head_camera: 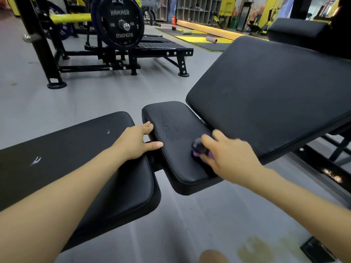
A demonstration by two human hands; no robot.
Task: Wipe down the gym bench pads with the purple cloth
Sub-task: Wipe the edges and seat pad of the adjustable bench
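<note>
Right hand (230, 158) grips purple cloth (201, 151) on small seat pad (171, 130); left hand (138, 142), fingers extended, braces beside it; wiping appears under way, with other pads likely remaining.

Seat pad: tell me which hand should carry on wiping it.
Right. The right hand grips the purple cloth against the seat pad; the left hand has no cloth and only rests across the gap, probably bracing.

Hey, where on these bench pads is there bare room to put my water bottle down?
Bare: most of the flat pad behind the left hand, and the tilted back pad, though it slopes. Crowded: the small seat pad, with the right hand pressing the purple cloth.
</note>
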